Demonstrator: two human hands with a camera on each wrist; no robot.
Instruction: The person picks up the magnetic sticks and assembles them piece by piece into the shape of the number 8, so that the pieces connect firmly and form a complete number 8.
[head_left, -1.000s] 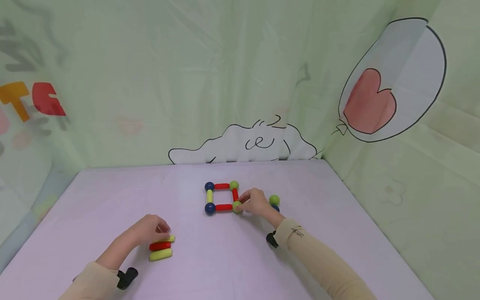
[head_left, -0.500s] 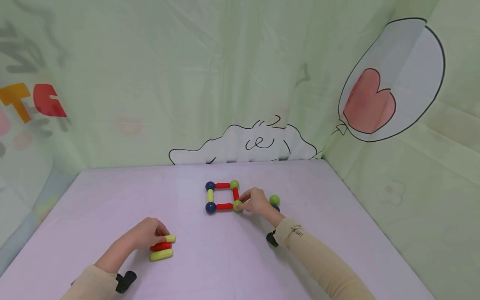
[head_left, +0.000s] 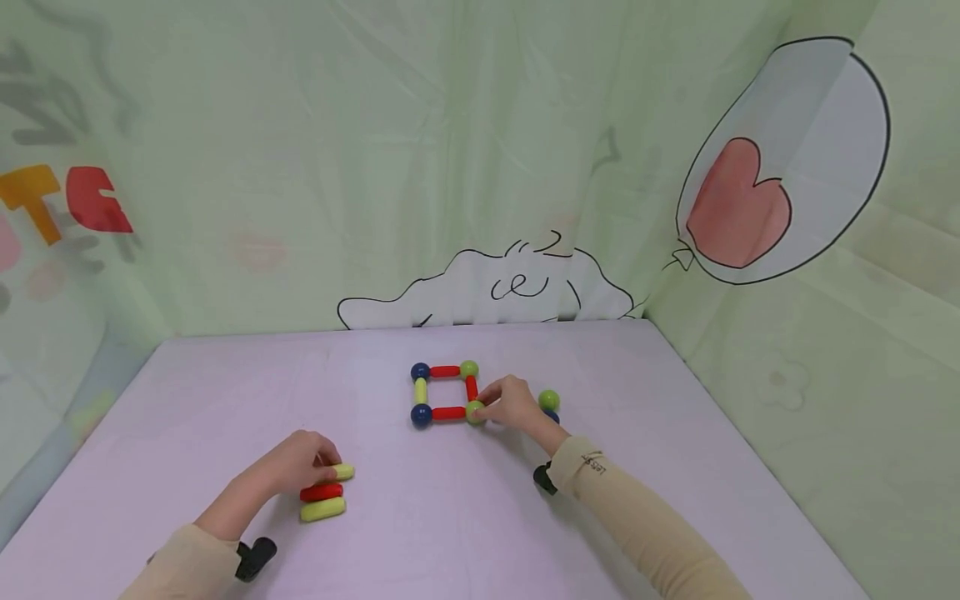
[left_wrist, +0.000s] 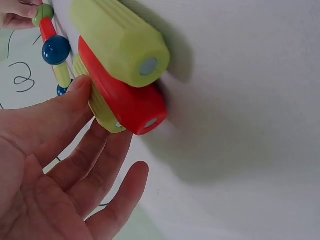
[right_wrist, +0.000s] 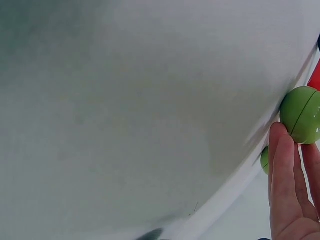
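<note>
1. Pinching the far yellow rod (head_left: 344,472), our left hand (head_left: 300,463) has thumb and fingers narrowed to its width; we cannot tell whether that rod touches the table (head_left: 397,517).
2. Taking 12 o'clock as straight away from us, we see the red rod (head_left: 322,492) just at the held rod's 6 o'clock, and the near yellow rod (head_left: 323,509) next in line, side by side with it.
3. Our right hand (head_left: 513,404) grips the corner green ball (head_left: 472,409), fingers closed in to the ball's width.
4. We find that ball between 4 and 5 o'clock on a square (head_left: 448,413), which lies at about 2 o'clock from the three rods.
5. Round its other corners we count the near blue ball (head_left: 422,415) between 7 and 8, the far blue ball (head_left: 420,372) between 10 and 11, and the far green ball (head_left: 468,368) between 1 and 2.
6. Red side rods (head_left: 446,371) join them at 12, 3 and 6 o'clock, a yellow side rod (head_left: 421,392) at 9.
7. At the square's 3 o'clock, beyond our right hand, sit the loose green ball (head_left: 549,400) and the loose blue ball (head_left: 552,415), the latter partly hidden by our wrist.
</note>
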